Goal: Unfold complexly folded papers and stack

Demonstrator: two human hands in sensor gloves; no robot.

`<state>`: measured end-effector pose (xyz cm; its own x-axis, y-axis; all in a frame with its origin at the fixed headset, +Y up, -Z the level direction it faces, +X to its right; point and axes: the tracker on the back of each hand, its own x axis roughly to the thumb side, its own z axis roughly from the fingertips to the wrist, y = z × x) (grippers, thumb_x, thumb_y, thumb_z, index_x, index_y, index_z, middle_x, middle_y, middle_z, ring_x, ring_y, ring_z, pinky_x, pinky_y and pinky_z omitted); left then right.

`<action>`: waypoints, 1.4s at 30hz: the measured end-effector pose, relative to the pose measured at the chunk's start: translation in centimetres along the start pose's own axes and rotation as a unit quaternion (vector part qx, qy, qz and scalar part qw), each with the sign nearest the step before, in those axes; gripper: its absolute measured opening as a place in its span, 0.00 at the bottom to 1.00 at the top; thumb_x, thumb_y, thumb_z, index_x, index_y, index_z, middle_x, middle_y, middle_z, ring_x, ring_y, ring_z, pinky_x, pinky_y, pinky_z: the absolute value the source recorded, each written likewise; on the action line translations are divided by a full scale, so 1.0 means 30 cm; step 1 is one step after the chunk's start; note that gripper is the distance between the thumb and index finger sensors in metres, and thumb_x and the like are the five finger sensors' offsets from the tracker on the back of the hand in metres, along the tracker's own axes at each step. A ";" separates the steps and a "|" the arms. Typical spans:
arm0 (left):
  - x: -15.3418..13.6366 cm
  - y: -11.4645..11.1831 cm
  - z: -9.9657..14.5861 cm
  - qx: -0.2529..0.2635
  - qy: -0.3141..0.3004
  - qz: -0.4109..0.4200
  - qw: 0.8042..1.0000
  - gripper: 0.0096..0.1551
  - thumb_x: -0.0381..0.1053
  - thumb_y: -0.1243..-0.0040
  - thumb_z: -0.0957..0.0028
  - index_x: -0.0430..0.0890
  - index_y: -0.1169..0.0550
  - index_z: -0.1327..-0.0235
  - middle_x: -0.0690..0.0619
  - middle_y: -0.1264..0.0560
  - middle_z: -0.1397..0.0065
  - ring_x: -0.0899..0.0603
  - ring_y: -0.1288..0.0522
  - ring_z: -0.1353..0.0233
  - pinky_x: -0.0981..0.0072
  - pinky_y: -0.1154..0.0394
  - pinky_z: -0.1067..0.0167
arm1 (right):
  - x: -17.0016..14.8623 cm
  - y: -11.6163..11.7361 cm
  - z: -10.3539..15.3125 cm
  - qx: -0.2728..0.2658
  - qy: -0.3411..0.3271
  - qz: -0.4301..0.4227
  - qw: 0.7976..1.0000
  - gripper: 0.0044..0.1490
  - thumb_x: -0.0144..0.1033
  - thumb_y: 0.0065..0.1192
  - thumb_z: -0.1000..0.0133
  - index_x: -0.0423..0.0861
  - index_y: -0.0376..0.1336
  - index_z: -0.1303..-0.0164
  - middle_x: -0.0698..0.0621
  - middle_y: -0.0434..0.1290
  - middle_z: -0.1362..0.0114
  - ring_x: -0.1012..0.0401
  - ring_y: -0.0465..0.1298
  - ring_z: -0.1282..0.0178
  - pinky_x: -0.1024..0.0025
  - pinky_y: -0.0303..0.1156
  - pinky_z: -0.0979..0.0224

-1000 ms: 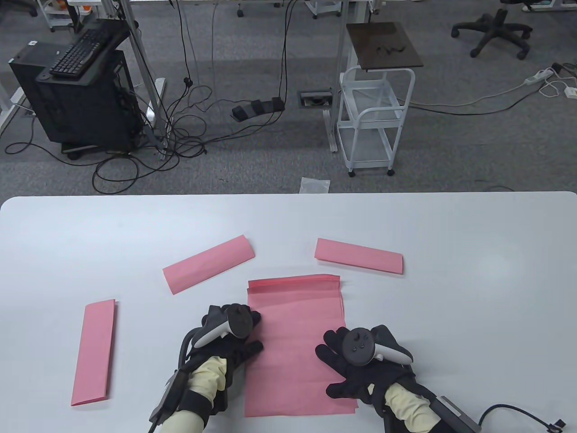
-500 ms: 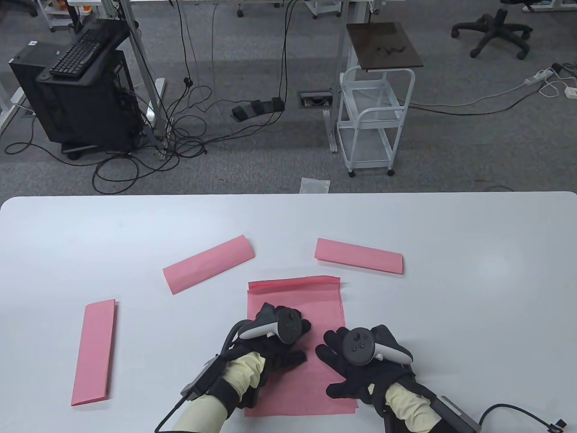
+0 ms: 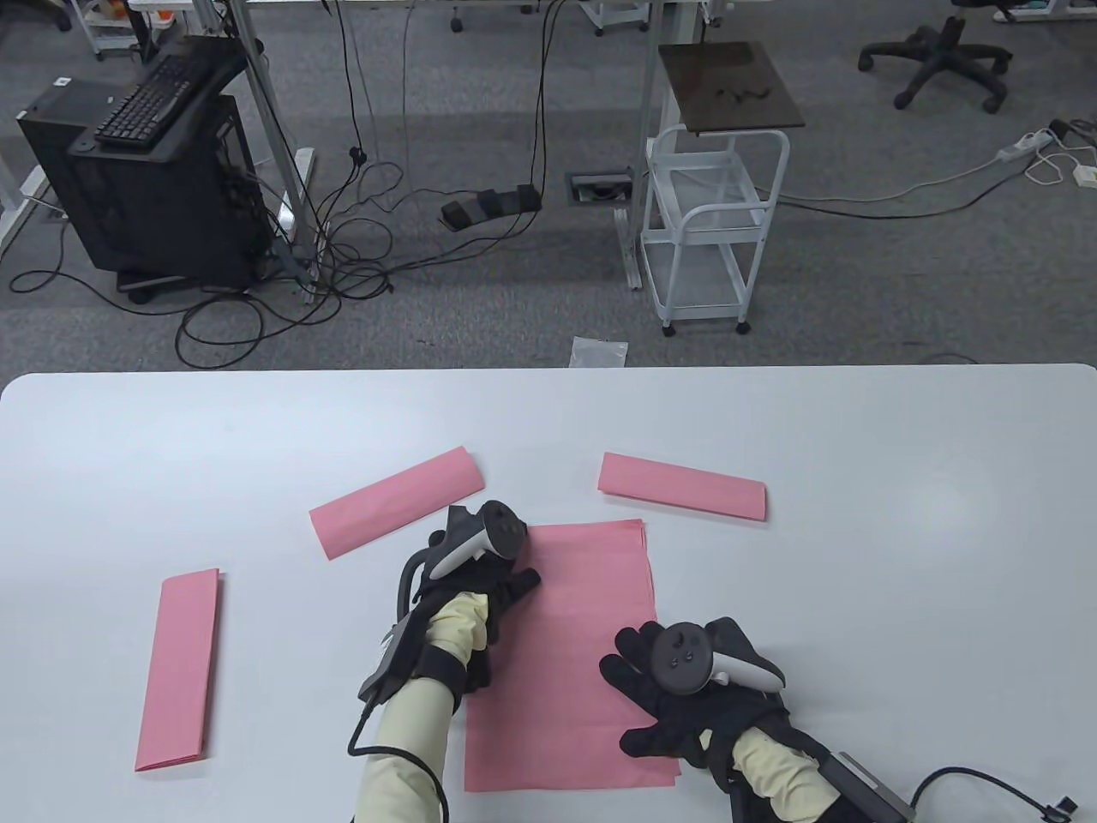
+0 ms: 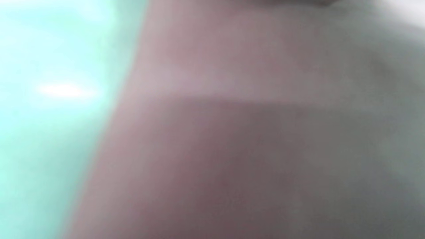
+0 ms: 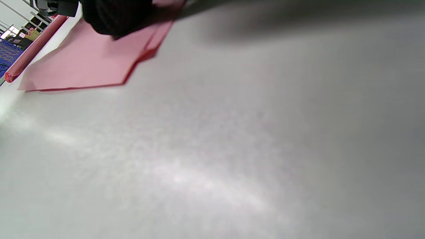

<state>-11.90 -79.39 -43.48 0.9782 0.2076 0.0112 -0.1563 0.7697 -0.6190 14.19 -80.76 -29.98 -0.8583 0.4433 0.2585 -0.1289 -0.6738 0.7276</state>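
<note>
An unfolded pink sheet stack (image 3: 570, 660) lies flat near the table's front edge. My left hand (image 3: 480, 570) rests on its far left corner, fingers hidden under the tracker. My right hand (image 3: 668, 686) lies flat, fingers spread, on the sheet's right side. Three folded pink papers lie around: one at the left (image 3: 178, 670), one at the middle left (image 3: 396, 502), one at the far right (image 3: 682, 485). The left wrist view is a blur of pink paper (image 4: 212, 132). The right wrist view shows the sheet's corner (image 5: 89, 63) under my glove.
The white table (image 3: 900, 549) spreads wide to the right and back. Beyond its far edge stand a white cart (image 3: 716, 231), a computer tower (image 3: 146, 189) and floor cables.
My left hand slid from the sheet's near left edge across it, then up to its far left corner. The raised fold at the sheet's far edge is now flat. My right hand stayed still.
</note>
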 end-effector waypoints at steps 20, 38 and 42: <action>0.010 -0.151 0.527 0.096 -0.161 0.055 0.981 0.41 0.66 0.60 0.40 0.62 0.62 0.21 0.58 0.77 0.19 0.42 0.79 0.19 0.39 0.79 0.32 | -0.106 -0.404 0.016 -0.219 0.096 -0.080 0.968 0.48 0.47 0.58 0.45 0.65 0.37 0.22 0.64 0.29 0.14 0.63 0.21 0.17 0.50 0.15 0.23; -0.019 -0.275 0.645 0.150 -0.139 0.090 0.975 0.43 0.65 0.60 0.40 0.61 0.64 0.22 0.58 0.76 0.19 0.42 0.79 0.20 0.39 0.78 0.32 | -0.255 -0.621 -0.338 -0.162 0.284 -0.086 0.941 0.53 0.49 0.62 0.48 0.70 0.34 0.24 0.62 0.28 0.14 0.61 0.22 0.16 0.49 0.14 0.23; -0.011 -0.289 0.630 0.127 -0.149 0.097 0.976 0.42 0.65 0.60 0.40 0.61 0.64 0.22 0.57 0.76 0.19 0.41 0.79 0.20 0.39 0.78 0.31 | -0.292 -0.616 -0.328 -0.171 0.281 -0.127 0.936 0.49 0.48 0.60 0.47 0.70 0.37 0.23 0.62 0.32 0.12 0.58 0.30 0.13 0.46 0.17 0.22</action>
<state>-13.46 -74.72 -23.27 0.8493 0.5014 0.1651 -0.4005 0.8158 -0.4173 19.20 -78.02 -51.94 -0.8913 0.2994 -0.3405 -0.4339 -0.7811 0.4490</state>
